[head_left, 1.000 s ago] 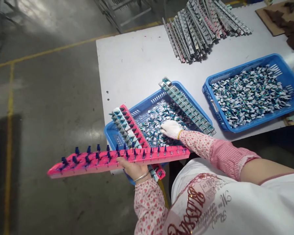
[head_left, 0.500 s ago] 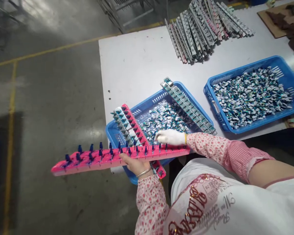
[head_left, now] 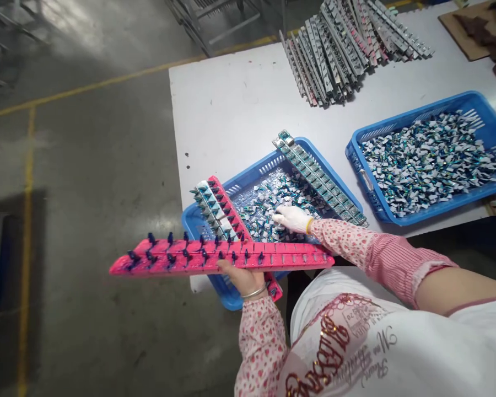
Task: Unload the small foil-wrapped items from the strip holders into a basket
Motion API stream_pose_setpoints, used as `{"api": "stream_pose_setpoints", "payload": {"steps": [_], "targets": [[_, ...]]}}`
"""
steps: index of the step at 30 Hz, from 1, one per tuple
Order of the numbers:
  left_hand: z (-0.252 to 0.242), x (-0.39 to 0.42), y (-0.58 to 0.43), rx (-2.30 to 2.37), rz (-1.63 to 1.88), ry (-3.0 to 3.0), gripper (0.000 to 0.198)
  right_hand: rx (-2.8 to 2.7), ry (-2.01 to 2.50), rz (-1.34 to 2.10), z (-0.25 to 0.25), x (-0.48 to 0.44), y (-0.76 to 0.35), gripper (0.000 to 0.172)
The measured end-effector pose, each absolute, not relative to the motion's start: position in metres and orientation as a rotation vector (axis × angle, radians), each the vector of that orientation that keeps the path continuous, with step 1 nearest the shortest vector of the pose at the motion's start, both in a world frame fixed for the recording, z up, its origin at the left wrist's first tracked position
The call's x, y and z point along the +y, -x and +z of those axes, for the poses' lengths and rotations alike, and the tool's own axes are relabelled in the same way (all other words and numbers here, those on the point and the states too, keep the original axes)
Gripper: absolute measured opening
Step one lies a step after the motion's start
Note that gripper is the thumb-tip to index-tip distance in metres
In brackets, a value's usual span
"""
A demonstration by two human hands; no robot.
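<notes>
My left hand [head_left: 243, 278] is bare, with a bracelet at its wrist. It grips a long bright-pink strip [head_left: 289, 256] from below, near its middle. Dark blue bird-shaped pieces [head_left: 187, 255] stand upright in two rows along the strip's left part; its right part shows bare slots. My right hand [head_left: 293, 219], in a white glove, is over the blue basket [head_left: 242, 164], with its fingers extended just above a heap of small white-and-teal pieces [head_left: 264, 212]. I see nothing held in it, though the fingertips are small in view.
Across the basket lie a second pink strip [head_left: 229, 212], a white strip with teal pieces [head_left: 210, 207] and a grey-green strip [head_left: 320, 179]. Another blue basket [head_left: 372, 190] of small pieces sits at right. Many metal strips [head_left: 334, 55] are stacked at the back of the white table [head_left: 227, 105].
My right hand has moved from the pink strip's right part up over the heap. Blue pieces there are gone from their slots. The strip and my left hand have shifted right.
</notes>
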State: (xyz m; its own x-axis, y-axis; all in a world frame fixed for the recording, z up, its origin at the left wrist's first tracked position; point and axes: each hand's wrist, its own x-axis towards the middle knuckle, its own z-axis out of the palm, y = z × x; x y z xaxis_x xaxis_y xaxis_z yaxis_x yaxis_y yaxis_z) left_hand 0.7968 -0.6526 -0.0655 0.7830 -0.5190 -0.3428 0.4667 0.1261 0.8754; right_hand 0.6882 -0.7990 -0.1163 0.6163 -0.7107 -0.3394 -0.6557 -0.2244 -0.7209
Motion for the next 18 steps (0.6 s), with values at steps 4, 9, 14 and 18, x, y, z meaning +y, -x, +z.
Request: {"api": "stream_pose_setpoints", "payload": {"steps": [4,9,14,18], "targets": [[-0.077,-0.652,-0.781,-0.021,-0.74,-1.291,0.064,1.031,2.063,-0.129,-0.101,-0.797,-0.692,0.04],[-0.08,-0.654,-0.761,-0.035,-0.816,-1.254,0.065,0.723,1.934,-0.227,-0.076,-0.779,-0.726,0.044],[-0.082,-0.654,-0.753,0.106,-0.816,-1.338,0.055,0.628,2.09,-0.21,-0.068,-0.776,-0.737,0.036],[-0.08,-0.653,-0.754,0.056,-0.838,-1.269,0.051,0.602,1.834,-0.308,-0.067,-0.779,-0.729,0.032]]}}
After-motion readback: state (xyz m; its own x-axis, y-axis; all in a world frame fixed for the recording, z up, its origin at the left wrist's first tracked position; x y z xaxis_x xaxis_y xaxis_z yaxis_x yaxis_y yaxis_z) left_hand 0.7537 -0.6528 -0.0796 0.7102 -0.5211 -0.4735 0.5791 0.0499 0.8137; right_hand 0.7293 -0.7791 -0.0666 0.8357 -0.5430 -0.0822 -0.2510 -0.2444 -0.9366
